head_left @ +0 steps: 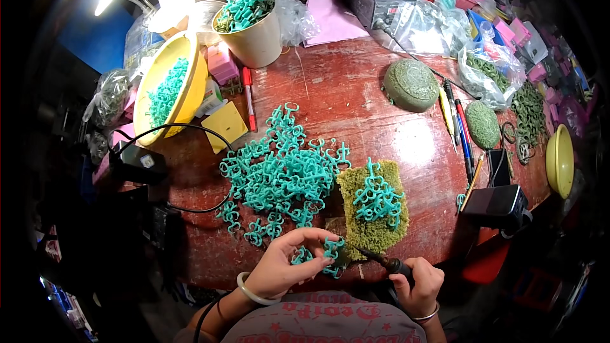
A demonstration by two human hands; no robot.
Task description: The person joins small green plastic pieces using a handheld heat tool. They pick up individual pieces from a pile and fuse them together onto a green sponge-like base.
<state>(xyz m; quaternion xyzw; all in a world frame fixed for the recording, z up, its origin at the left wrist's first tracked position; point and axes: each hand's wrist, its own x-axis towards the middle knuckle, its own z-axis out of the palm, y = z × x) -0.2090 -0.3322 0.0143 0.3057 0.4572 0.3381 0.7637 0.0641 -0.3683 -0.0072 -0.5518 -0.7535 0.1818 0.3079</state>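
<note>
My left hand [289,265] pinches a small curly teal piece [333,248] between thumb and fingertips. More teal pieces [301,255] show against its palm. My right hand [419,286] is closed around the dark handle of a soldering-iron-like tool [380,258], whose thin tip points left toward the pinched piece, apart from it. Just beyond the tip lies a rough yellow-green pad [362,236], with a small heap of teal pieces [378,198] on it. A large loose pile of teal pieces [286,174] spreads over the red table to the left of the pad.
A yellow bowl [196,82] and a white bucket [257,51] hold teal pieces. A red marker [248,98] and yellow square block [224,127] lie nearby. On the right are round green blocks [411,86], pens [459,121] and a black box-shaped device [495,205]. Black cable [190,125] arcs at left.
</note>
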